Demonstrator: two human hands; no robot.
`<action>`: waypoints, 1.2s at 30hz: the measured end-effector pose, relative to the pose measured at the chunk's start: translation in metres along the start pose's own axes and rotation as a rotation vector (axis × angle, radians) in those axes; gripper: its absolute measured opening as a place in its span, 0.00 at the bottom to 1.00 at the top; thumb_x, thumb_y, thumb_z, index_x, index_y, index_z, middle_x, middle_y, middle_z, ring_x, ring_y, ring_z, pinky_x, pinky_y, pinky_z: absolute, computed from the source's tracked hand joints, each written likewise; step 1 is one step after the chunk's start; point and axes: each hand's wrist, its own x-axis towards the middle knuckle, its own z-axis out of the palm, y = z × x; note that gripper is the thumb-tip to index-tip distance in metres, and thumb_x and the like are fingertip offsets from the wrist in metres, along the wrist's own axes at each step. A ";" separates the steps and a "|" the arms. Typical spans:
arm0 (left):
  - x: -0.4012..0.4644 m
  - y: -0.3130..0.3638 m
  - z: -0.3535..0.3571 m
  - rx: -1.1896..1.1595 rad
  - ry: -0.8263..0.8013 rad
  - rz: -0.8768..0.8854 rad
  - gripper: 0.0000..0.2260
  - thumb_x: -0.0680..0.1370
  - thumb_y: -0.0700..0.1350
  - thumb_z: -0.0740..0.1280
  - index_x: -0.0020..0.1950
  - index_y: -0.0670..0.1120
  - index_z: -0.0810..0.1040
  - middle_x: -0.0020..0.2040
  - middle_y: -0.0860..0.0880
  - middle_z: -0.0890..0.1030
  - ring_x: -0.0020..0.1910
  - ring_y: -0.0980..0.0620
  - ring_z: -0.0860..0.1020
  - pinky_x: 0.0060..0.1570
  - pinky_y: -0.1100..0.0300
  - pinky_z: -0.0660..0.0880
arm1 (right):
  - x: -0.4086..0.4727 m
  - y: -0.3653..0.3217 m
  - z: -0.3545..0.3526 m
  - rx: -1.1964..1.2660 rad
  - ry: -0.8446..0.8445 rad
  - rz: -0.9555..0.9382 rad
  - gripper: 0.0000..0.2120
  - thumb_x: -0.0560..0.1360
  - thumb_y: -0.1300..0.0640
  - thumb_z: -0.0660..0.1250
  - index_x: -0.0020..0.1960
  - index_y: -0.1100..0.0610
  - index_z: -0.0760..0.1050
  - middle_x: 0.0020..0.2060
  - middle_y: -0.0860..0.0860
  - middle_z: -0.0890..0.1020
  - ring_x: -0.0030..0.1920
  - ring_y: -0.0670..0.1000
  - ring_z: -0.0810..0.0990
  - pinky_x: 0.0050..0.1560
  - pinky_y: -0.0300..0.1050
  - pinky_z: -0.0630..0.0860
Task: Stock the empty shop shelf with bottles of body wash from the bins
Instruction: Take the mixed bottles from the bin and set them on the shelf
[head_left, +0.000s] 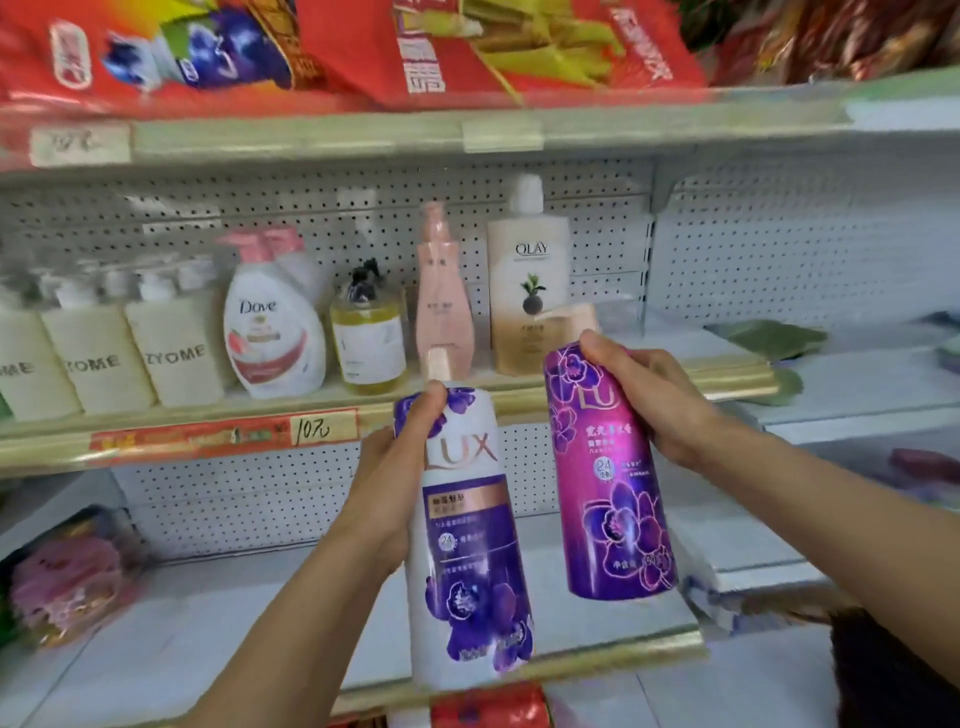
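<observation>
My left hand (400, 467) grips a white Lux bottle (467, 545) with purple flowers near its top, upright in front of the shelves. My right hand (649, 400) holds a purple Lux bottle (610, 478) by its shoulder, tilted slightly, just right of the white one. Both hang in the air below the middle shelf (571, 387). On that shelf stand cream bottles (176, 353), a Dove bottle (275, 338), a yellow bottle (369, 343), a pink bottle (444, 306) and an Olay bottle (527, 291).
Red bags (415, 47) lie on the top shelf. The lower shelf (260, 623) carries a pink packet (67, 577) at the left. Green items (779, 338) lie on the right-hand shelf bay. A price tag (322, 428) hangs on the middle shelf edge.
</observation>
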 end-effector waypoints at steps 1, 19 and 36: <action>0.006 0.004 0.014 -0.018 0.004 -0.001 0.33 0.63 0.63 0.72 0.60 0.42 0.78 0.45 0.42 0.86 0.41 0.43 0.85 0.39 0.53 0.80 | 0.011 -0.006 -0.015 -0.014 0.006 -0.015 0.23 0.65 0.38 0.69 0.47 0.57 0.78 0.35 0.51 0.86 0.34 0.50 0.85 0.43 0.44 0.78; 0.069 0.027 0.127 -0.008 0.173 0.135 0.28 0.69 0.64 0.69 0.56 0.41 0.81 0.46 0.41 0.86 0.43 0.41 0.85 0.42 0.51 0.82 | 0.207 -0.052 -0.138 -0.035 0.004 -0.268 0.19 0.72 0.48 0.71 0.55 0.60 0.75 0.45 0.51 0.83 0.44 0.50 0.83 0.46 0.43 0.78; 0.091 0.027 0.149 -0.021 0.138 0.161 0.19 0.74 0.61 0.67 0.52 0.46 0.81 0.45 0.43 0.86 0.40 0.45 0.85 0.41 0.53 0.82 | 0.248 -0.031 -0.137 -0.159 -0.071 -0.220 0.23 0.71 0.43 0.71 0.59 0.56 0.72 0.52 0.53 0.83 0.49 0.52 0.82 0.50 0.46 0.77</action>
